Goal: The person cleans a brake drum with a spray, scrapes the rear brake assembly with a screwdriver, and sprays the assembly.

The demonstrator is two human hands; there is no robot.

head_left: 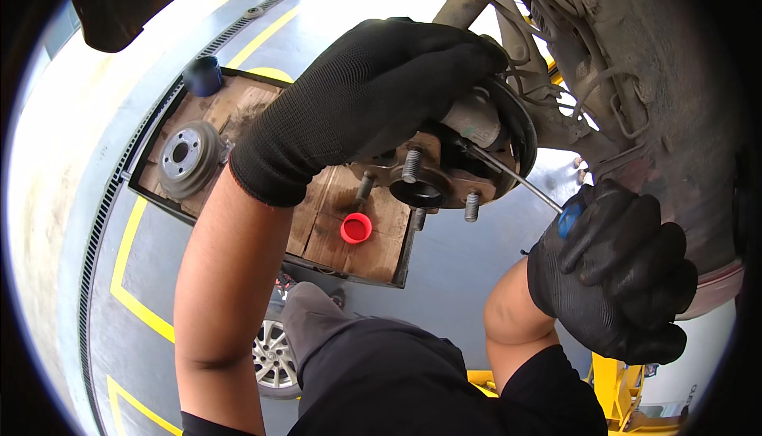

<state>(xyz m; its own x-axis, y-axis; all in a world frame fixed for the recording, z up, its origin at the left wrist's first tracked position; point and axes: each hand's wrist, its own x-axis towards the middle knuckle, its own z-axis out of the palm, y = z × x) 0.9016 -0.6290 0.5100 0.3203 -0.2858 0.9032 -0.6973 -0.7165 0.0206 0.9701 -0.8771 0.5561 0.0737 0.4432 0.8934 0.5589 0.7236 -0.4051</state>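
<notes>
Hub assembly (pixel 425 167) sat ahead of you, above tray (pixel 346 274). Your left hand (pixel 389 79) draped over its top, likely bracing; fingertips hidden, grip couldn't be told. Your right hand (pixel 615 269), apart, clenched screwdriver (pixel 520 178), shaft slanted inward, perhaps for leverage. Drum (pixel 179 158) lay in tray.

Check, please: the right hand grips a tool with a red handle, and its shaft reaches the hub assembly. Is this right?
Not quite: the head view shows a blue handle, not red. The right hand grips the tool, and its shaft reaches the hub assembly.
</notes>
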